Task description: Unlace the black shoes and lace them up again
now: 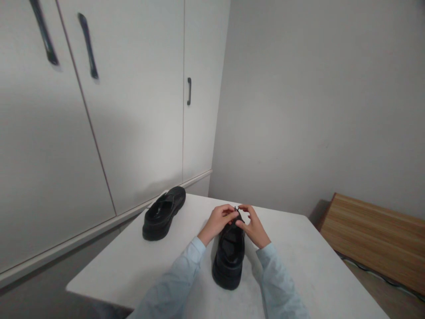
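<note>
The near shoe stands upright on the white desk, heel toward the viewer, between both sleeves. It appears stiff in its thick sole and fairly heavy; the upper looks smooth and possibly slippery. At its far end the left hand and right hand meet, fingers pinched closed on the thin, limp lace, the best holding point. A second shoe lies far left.
</note>
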`<state>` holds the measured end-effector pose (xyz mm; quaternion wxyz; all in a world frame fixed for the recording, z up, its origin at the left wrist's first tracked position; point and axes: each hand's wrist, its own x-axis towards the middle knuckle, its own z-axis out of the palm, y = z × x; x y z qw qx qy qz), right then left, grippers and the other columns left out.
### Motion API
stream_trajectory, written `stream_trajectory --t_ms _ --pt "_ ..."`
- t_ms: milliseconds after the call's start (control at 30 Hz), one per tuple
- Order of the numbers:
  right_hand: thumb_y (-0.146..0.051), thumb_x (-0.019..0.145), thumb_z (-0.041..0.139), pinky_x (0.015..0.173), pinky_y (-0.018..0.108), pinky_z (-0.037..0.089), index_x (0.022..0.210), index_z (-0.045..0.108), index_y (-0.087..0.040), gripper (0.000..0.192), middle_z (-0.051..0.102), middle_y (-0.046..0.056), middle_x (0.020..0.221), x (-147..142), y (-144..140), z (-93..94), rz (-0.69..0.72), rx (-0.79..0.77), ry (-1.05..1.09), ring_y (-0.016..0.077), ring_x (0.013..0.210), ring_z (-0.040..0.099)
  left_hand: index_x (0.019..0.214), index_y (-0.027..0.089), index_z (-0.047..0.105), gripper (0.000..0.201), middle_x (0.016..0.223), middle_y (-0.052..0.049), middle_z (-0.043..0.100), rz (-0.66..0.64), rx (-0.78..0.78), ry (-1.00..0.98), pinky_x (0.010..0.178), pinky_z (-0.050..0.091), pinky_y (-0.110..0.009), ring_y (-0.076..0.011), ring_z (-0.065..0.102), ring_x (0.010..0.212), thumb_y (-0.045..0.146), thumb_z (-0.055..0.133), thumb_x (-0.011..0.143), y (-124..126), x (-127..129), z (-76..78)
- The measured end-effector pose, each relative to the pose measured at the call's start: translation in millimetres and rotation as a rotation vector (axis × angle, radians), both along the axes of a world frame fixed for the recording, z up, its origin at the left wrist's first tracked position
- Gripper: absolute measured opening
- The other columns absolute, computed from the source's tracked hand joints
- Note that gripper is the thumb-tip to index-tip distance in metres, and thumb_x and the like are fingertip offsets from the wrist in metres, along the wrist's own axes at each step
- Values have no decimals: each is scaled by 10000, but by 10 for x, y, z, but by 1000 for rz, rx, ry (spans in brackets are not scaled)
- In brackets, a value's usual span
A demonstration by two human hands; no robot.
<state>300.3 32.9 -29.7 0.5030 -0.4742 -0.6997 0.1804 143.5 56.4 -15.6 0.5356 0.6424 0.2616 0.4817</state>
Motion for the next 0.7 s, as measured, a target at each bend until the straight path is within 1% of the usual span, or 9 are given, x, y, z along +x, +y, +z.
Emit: stream_trajectory --t_ms 33,67,100,167,267,433,567,700 --pt "-425 625 714 940 427 362 1093 490 -213 560 544 77 1118 7 14 -31 22 -34 -8 260 1072 487 748 128 597 283 671 0 566 21 10 -5 549 429 -216 -120 535 615 399 659 698 1 -7 14" --pt "-414 602 733 972 435 341 1127 470 -209 622 529 85 1157 5 24 -58 41 -69 -7 266 1111 469 742 131 593 271 668 1 563 44 26 -6 565 436 -220 -124 539 627 392 655 703 2 -14 28" --pt "-406 600 734 990 434 331 1143 460 -206 640 521 88 1176 -7 31 -81 60 -101 2 266 1132 461 735 134 588 254 661 3 561 63 43 -6 585 442 -223 -126 544 638 379 651 708 4 -19 38" --pt "-396 639 704 999 421 337 1147 455 -206 597 529 83 1177 -49 32 -106 111 -149 44 252 1138 471 727 140 574 219 660 4 564 82 66 -9 619 448 -227 -128 557 655 350 639 723 10 -26 52" --pt "-370 667 686 990 403 359 1136 457 -206 547 562 74 1141 -114 16 -100 170 -195 102 235 1112 503 752 149 554 186 688 1 586 68 60 -22 654 458 -236 -134 589 677 323 619 739 30 -24 57" --pt "-336 616 733 982 415 363 1142 469 -192 606 577 80 1140 -106 25 -113 129 -230 97 242 1096 515 750 163 526 193 680 9 590 94 77 -3 647 476 -240 -135 604 661 344 594 750 111 -18 111" --pt "-354 584 754 969 435 364 1117 514 -198 605 591 64 1106 -71 62 -183 94 -231 91 251 1067 524 745 168 507 212 712 -9 612 105 76 50 638 502 -248 -147 614 705 368 571 765 204 -39 248" --pt "-362 552 773 970 442 364 1104 521 -200 628 584 61 1088 -68 85 -243 66 -260 132 253 1061 524 763 168 495 238 733 -27 634 67 57 65 610 519 -260 -147 625 683 392 574 770 309 -89 472"
